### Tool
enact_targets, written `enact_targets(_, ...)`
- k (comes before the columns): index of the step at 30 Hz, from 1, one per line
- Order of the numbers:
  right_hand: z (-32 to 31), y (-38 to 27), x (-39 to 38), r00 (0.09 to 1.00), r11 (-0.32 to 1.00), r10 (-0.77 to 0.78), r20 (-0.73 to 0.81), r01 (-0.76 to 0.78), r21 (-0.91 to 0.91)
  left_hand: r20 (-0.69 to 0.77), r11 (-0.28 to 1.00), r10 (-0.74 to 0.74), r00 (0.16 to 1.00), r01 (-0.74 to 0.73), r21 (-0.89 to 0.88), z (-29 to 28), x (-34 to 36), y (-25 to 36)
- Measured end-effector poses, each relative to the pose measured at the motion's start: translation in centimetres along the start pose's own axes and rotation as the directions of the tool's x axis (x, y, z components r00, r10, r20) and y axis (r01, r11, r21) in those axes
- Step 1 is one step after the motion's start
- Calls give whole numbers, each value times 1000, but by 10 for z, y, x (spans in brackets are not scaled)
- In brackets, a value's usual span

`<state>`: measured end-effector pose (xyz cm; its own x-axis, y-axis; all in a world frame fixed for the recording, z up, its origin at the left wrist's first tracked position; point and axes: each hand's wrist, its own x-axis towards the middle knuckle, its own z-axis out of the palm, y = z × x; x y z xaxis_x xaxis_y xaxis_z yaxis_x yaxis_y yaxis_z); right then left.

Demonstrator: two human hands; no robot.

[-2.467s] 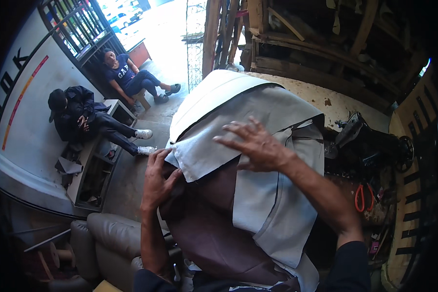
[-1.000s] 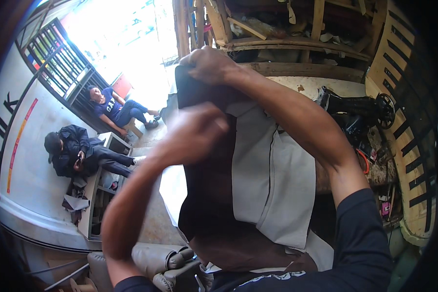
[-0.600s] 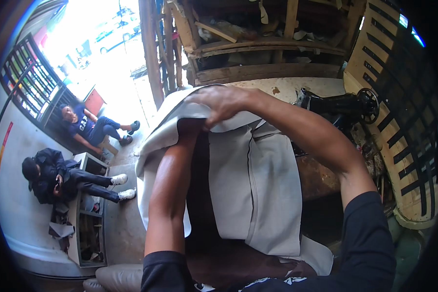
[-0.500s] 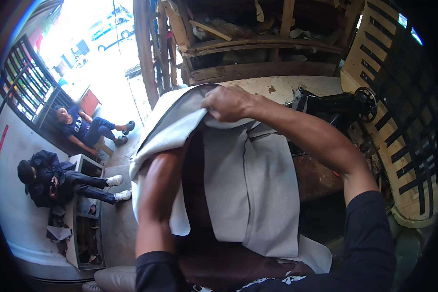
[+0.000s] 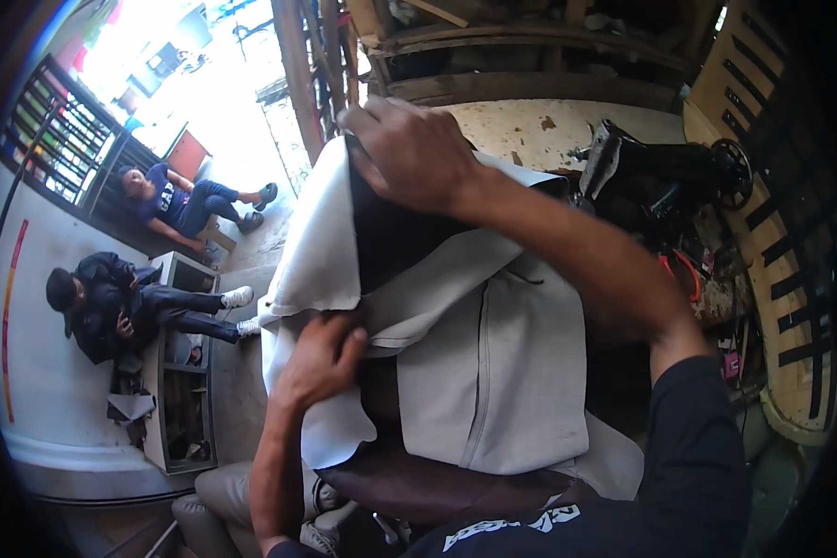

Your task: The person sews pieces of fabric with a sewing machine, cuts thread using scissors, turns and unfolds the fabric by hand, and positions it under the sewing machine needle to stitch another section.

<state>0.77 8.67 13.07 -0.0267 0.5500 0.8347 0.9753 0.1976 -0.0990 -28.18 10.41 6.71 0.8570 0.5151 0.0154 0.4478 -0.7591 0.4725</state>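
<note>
A light grey sewn upholstery cover [image 5: 530, 372], dark on its inner side, is draped across my lap and the table in front of me. A seam runs down its hanging panel. My right hand [image 5: 414, 153] holds up the far edge with bent fingers, so the dark inside shows beneath it. Lower and to the left, my left hand [image 5: 324, 363] has its fingers curled at a fold of the same cover, thumb on top. Its fingertips are partly hidden by the fold.
A black sewing machine [image 5: 660, 172] stands on the table at the right, with orange-handled scissors [image 5: 686, 272] nearer me. A slatted wooden frame [image 5: 781, 251] leans at far right. Two people sit at the left, beside an open cabinet [image 5: 188, 409]. Wooden framing [image 5: 530, 88] stands behind the table.
My right hand has lifted the cover's edge higher and a little left. My left hand, hidden under the cover before, has come out into view lower down. The whole view has shifted slightly.
</note>
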Motion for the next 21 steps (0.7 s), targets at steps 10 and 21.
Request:
enact_targets(10,-3,-14,-126,739,894,359,570,-448,17,82,979,-123,989,107,176,-7,73,-62)
enact_targets(21,-108,13,-144,812,764,311,493,-522,378,-405,878,232,884,-11,479,-107,108,-120)
